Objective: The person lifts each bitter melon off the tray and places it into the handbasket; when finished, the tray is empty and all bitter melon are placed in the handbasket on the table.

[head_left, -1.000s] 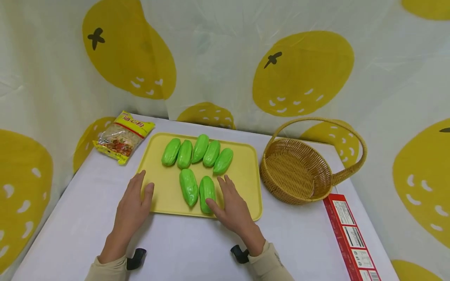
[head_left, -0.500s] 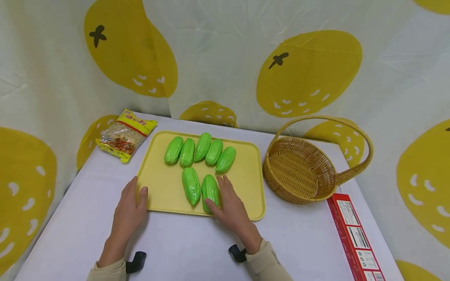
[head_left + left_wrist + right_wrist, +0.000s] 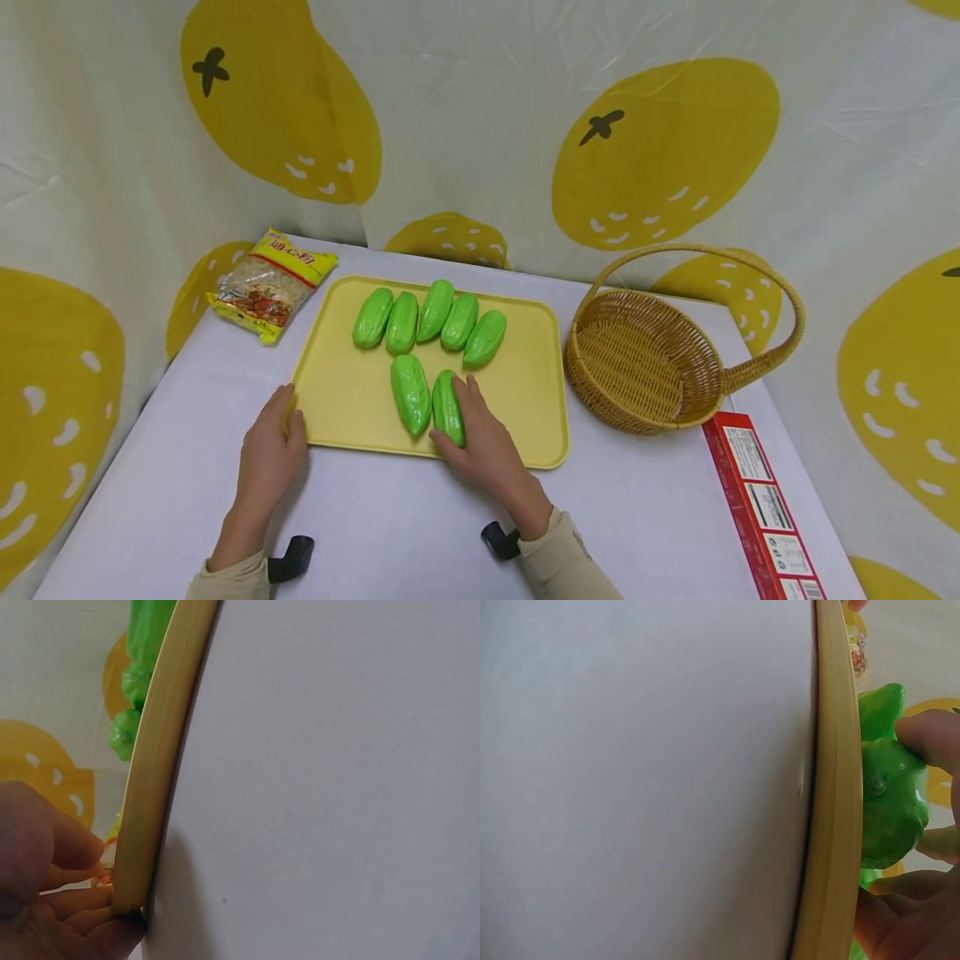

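On the yellow tray (image 3: pixel 337 417) lie several shiny, plump green vegetables with ridged skin, their exact kind not clear. Five form a slanting row at the back, among them a vegetable (image 3: pixel 402 323) second from the left. Two lie nearer the front: one vegetable (image 3: pixel 411 395) and, to its right, the vegetable (image 3: pixel 447 407) in my right hand (image 3: pixel 487 446). The right thumb (image 3: pixel 930 735) is on one side of it, the fingers on the other. My left hand (image 3: pixel 270 446) holds the tray's front left corner, fingers (image 3: pixel 94 907) along the outer edge and thumb over the rim.
To the right of the tray stands a wicker basket (image 3: pixel 581 379) with a tall handle. A long red box (image 3: pixel 757 500) lies in front of it. Behind the tray's left side is a yellow food packet (image 3: pixel 273 283). A fruit-print curtain (image 3: pixel 465 125) hangs behind the table.
My left hand has come down and left from above the tray to its corner. The right hand has closed in around the front right green vegetable. The view has shifted slightly.
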Demonstrator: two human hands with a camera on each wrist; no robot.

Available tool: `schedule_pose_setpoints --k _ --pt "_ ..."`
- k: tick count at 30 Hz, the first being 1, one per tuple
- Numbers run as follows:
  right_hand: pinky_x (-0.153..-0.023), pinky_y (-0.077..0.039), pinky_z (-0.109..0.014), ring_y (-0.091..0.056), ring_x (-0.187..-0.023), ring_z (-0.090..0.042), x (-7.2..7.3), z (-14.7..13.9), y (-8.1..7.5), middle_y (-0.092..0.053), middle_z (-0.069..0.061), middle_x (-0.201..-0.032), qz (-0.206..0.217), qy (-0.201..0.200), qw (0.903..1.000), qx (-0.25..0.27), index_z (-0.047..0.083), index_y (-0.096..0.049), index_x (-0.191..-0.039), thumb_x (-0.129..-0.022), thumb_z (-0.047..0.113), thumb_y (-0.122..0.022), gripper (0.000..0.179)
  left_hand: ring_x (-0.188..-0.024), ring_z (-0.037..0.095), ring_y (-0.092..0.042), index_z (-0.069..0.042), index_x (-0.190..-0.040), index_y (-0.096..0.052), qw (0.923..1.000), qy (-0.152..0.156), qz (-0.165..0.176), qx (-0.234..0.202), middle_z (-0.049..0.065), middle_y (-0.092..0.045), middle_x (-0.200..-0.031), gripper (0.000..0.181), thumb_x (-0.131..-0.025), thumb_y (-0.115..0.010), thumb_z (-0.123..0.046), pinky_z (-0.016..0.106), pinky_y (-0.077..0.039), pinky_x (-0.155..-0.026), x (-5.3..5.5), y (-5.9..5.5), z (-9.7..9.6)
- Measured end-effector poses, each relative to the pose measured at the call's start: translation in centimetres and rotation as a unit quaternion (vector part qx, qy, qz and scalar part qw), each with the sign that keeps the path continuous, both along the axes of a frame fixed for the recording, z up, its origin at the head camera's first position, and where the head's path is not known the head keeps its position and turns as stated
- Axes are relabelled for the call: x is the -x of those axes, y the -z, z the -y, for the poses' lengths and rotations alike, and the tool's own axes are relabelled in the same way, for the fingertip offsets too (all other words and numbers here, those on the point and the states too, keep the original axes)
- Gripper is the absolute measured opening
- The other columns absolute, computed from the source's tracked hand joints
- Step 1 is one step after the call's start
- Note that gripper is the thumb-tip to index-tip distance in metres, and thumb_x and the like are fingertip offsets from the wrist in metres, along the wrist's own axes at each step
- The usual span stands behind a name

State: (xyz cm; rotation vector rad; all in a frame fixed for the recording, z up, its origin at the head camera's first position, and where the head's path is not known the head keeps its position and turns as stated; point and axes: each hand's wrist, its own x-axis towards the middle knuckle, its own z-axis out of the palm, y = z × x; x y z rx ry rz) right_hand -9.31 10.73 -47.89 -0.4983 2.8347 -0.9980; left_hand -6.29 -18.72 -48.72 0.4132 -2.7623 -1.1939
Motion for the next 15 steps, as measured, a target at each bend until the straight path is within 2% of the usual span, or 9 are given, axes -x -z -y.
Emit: schedule_pose_setpoints --k 6,15 --pt "-0.115 -0.045 -0.057 -0.04 -0.148 -0.041 0.02 0.15 0.15 -0.028 -0.025 -0.166 0.004 -0.009 0.9999 0.004 0.014 -0.03 -0.161 -0.099 0.034 -0.064 0.074 -0.147 0.05 -0.035 0.01 -0.15 -0.039 0.9999 0.005 0.006 0.008 0.033 -0.037 -0.157 0.049 -0.102 -0.042 0.0 0.063 -0.031 -0.121 0.05 0.28 0.26" --pt "-0.118 -0.043 -0.055 -0.041 -0.148 -0.04 -0.02 0.26 0.18 -0.031 -0.025 -0.165 0.003 -0.007 0.9999 0.01 0.011 -0.032 -0.16 -0.1 0.031 -0.063 0.071 -0.147 0.049 -0.036 0.012 -0.15 -0.039 0.9999 0.003 0.006 0.011 0.032 -0.038 -0.157 0.051 -0.099 -0.041 0.007 0.061 -0.034 -0.121 -0.12 0.44 0.47"
